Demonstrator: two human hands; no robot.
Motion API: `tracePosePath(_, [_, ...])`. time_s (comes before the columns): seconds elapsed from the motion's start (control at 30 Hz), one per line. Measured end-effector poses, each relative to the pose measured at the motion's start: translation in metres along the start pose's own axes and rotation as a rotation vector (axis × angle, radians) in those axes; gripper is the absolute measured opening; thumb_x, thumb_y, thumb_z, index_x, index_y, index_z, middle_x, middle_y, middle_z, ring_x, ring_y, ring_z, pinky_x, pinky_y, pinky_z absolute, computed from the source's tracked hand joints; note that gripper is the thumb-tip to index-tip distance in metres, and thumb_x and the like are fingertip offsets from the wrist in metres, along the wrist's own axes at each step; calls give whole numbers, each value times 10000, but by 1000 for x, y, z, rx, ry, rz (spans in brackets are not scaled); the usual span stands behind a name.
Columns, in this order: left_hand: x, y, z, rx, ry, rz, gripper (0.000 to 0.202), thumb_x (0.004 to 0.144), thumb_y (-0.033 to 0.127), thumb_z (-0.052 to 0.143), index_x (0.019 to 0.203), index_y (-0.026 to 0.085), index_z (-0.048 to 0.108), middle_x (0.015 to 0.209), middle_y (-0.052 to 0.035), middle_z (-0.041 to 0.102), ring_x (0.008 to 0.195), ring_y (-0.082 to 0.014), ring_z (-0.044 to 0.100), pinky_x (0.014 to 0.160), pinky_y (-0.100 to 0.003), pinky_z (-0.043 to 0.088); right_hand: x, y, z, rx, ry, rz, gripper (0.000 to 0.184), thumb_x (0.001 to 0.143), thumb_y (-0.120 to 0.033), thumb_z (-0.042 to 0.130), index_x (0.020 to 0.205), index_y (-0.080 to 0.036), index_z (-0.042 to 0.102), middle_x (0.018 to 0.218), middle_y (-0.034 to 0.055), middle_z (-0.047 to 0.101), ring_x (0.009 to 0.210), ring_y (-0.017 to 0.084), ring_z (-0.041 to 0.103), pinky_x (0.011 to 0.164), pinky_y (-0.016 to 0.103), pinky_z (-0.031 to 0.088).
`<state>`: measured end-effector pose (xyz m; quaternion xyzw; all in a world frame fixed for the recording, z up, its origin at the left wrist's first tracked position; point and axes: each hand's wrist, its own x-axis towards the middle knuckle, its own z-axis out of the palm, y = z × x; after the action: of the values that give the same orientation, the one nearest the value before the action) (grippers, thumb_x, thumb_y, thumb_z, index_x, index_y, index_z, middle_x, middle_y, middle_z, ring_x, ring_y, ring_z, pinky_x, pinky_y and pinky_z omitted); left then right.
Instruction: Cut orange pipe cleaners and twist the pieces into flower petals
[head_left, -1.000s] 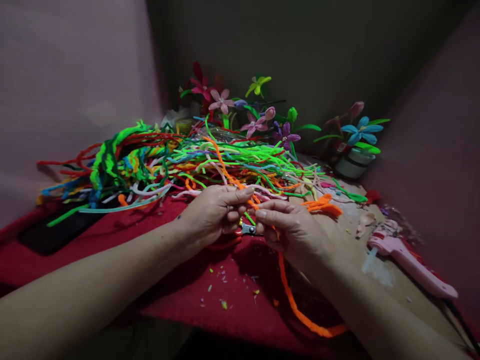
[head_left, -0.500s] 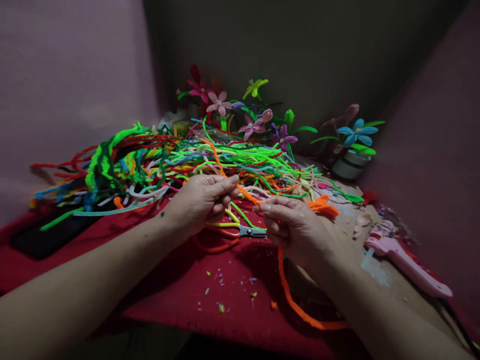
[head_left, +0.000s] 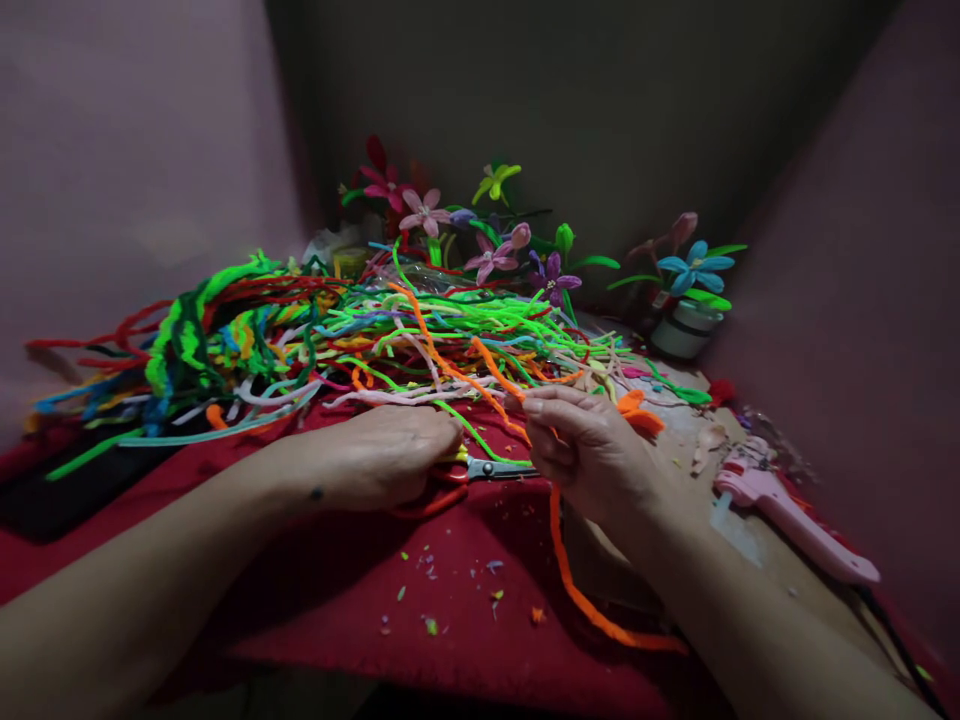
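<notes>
My left hand [head_left: 405, 452] lies over the handles of a pair of scissors [head_left: 489, 469], fingers curled down onto them. The scissors rest on the red cloth, blades pointing right, with the handles partly covered. In my right hand [head_left: 589, 440] an orange pipe cleaner [head_left: 496, 366] is pinched between thumb and fingertips. Its bent upper end sticks out up and to the left, and an orange length hangs below the hand, curving toward my right forearm. Another orange strand runs from the pile to near my right fingers. Behind that hand are looped orange pieces [head_left: 641, 412].
A big heap of coloured pipe cleaners [head_left: 457, 310] spreads across the back. Pipe-cleaner flowers [head_left: 487, 258] stand behind it. At right are a pink glue gun [head_left: 795, 515] and a jar [head_left: 686, 330]. Small clippings [head_left: 431, 627] dot the red cloth [head_left: 352, 600].
My left hand has let go of the orange pipe cleaner and moved down onto the scissors' handles. My right hand keeps its pinch on the pipe cleaner. The view has shifted slightly.
</notes>
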<state>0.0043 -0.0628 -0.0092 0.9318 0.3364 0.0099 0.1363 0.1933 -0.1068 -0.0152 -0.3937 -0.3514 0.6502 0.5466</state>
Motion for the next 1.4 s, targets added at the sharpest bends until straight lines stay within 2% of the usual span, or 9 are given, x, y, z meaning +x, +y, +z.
tracePosePath(0.07, [0, -2, -1, -8, 22, -6, 124, 773, 226, 485, 673, 200, 553, 652, -22, 551, 524, -135, 374, 512, -287, 205, -2, -2, 1, 26, 7, -9, 117, 605, -165, 688, 630, -174, 574, 418, -100, 320, 364, 28, 178, 345, 184, 86])
tracePosePath(0.17, [1, -10, -8, -21, 77, -115, 78, 742, 261, 524, 681, 212, 526, 629, -11, 535, 511, -140, 388, 501, -274, 198, -3, -4, 1, 63, 7, -64, 113, 597, -174, 699, 673, -171, 615, 429, -93, 357, 365, 27, 198, 344, 179, 95])
tracePosePath(0.33, [0, -27, -18, -45, 362, -247, 150, 786, 330, 500, 709, 223, 429, 610, 4, 499, 509, -142, 410, 516, -265, 230, 2, -4, -4, 65, 36, -150, 121, 611, -185, 708, 708, -161, 641, 444, -84, 386, 384, 30, 243, 337, 162, 127])
tracePosePath(0.4, [-1, -30, -17, -49, 431, -262, 183, 789, 347, 498, 708, 226, 389, 626, 1, 506, 514, -142, 408, 516, -266, 242, 5, -4, -7, 57, 61, -162, 131, 613, -195, 704, 721, -159, 640, 464, -72, 435, 384, 33, 277, 329, 159, 139])
tracePosePath(0.5, [-1, -28, -14, 16, 379, -225, 151, 794, 300, 468, 718, 225, 362, 638, -1, 498, 527, -144, 411, 514, -266, 254, 9, -4, -10, 40, 113, -178, 134, 605, -189, 693, 717, -158, 627, 467, -63, 467, 379, 38, 316, 324, 156, 158])
tracePosePath(0.63, [0, -19, -13, 203, 343, -137, 27, 795, 208, 412, 770, 206, 422, 654, -5, 466, 570, -153, 416, 543, -270, 281, 10, -8, -12, 11, 137, -161, 117, 601, -180, 679, 695, -157, 614, 436, -68, 445, 363, 37, 288, 322, 160, 140])
tracePosePath(0.83, [2, -20, -12, 389, 355, -26, 109, 777, 122, 380, 742, 210, 435, 657, -15, 482, 615, -184, 449, 650, -307, 347, 9, -11, -13, -14, 88, -106, 97, 606, -167, 659, 659, -161, 578, 397, -91, 360, 350, 29, 211, 333, 169, 113])
tracePosePath(1.17, [-4, 1, -18, 606, 265, -46, 218, 844, 42, 300, 823, 168, 476, 749, -60, 520, 726, -204, 489, 654, -300, 340, 11, -10, -15, -20, 48, -129, 59, 619, -149, 640, 660, -156, 600, 390, -107, 300, 350, 24, 167, 329, 168, 99])
tracePosePath(1.4, [-5, 2, -17, 725, 314, -33, 249, 862, 46, 286, 834, 156, 508, 734, -68, 530, 711, -214, 495, 689, -321, 355, 9, -10, -15, -15, 50, -107, 86, 606, -147, 647, 678, -153, 599, 399, -108, 315, 350, 20, 182, 328, 158, 106])
